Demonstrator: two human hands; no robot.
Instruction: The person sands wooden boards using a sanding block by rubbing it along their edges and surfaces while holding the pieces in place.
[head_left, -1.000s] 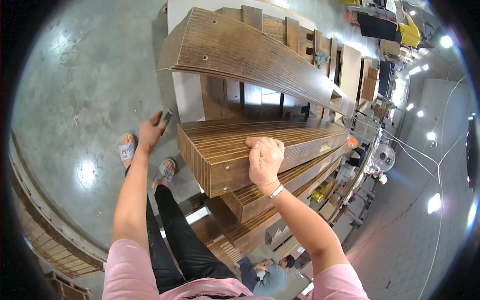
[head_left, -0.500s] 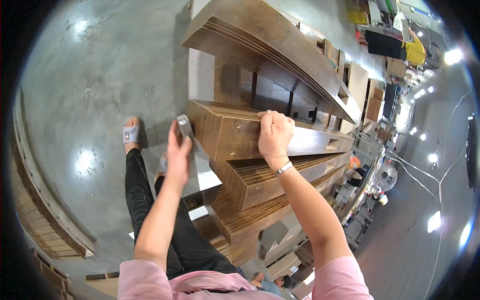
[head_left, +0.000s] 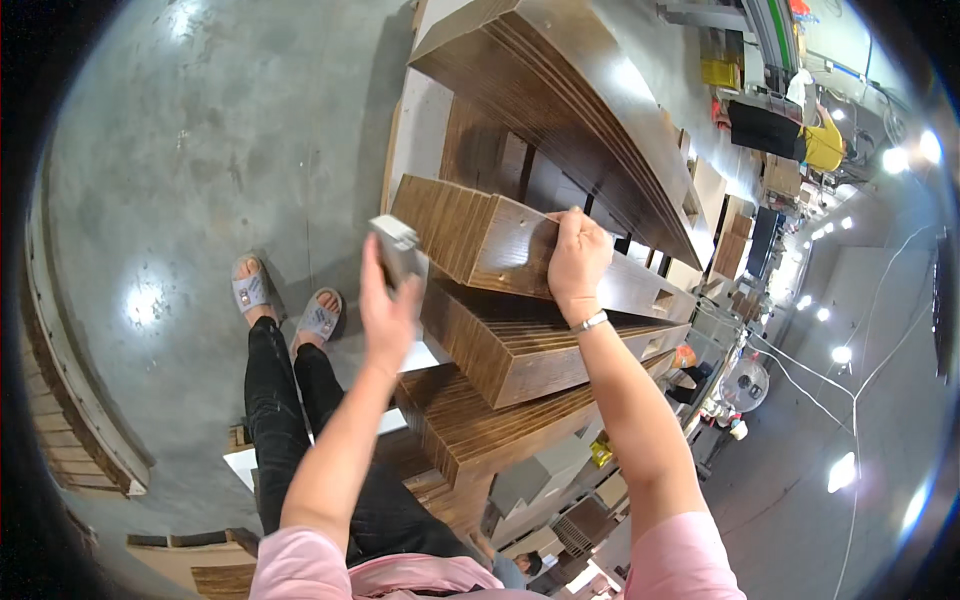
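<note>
A small grey block [head_left: 400, 255], blurred, sits in the left hand [head_left: 388, 305], pinched between the thumb and the fingers, just beside the layered end of a stack of brown boards [head_left: 515, 255]; whether the two touch I cannot tell. The right hand [head_left: 580, 255] is closed over the upper edge of that stack, fingers folded in, a pale metallic band [head_left: 590, 321] around its wrist. The stack shows a dark wood grain and, toward its far end, a rectangular slot. Nearer the body lie a second stack [head_left: 545, 375] and a third stack [head_left: 480, 435], their ends stepped; on the other side a large bundle of boards [head_left: 590, 85] slants away. To the left spreads the grey floor [head_left: 220, 180], where the wearer's feet stand in pale sandals [head_left: 318, 320]. Farther off are a round fan [head_left: 745, 385] and a person in a yellow top [head_left: 823, 147]
</note>
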